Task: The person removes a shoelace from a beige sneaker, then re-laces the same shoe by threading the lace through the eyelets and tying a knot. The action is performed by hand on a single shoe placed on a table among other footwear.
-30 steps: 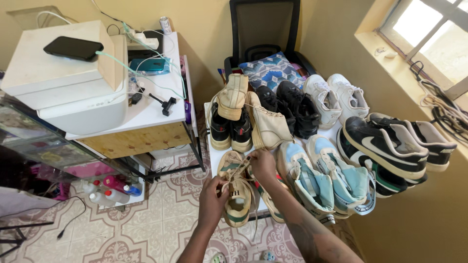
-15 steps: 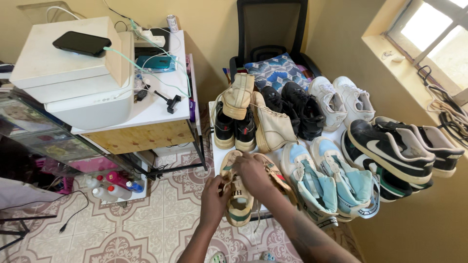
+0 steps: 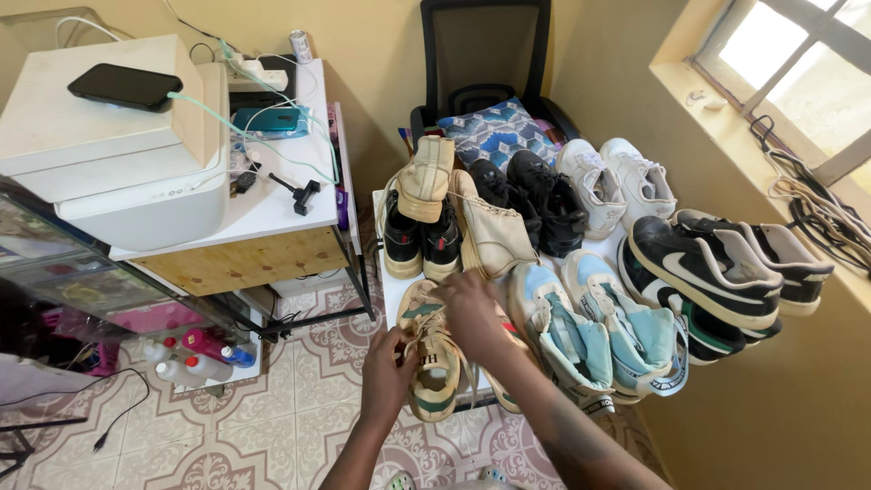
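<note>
Head view, patterned floor tiles (image 3: 272, 408), yellow wall (image 3: 372, 54), white shoe shelf (image 3: 392, 281)

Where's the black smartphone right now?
In the head view, upper left: the black smartphone lies flat on top of the white printer, left of the white power strip.

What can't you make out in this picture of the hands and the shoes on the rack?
Head view:
- The second cream sneaker: mostly covered by the right hand and forearm.
- The cream sneaker: its near side is hidden by the left hand; whether the fingers grip the laces cannot be told.
- The black shoes: too dark for detail.
- The cables on the sill: cut off by the right edge.
- The bottles: partly under the white table.
</note>
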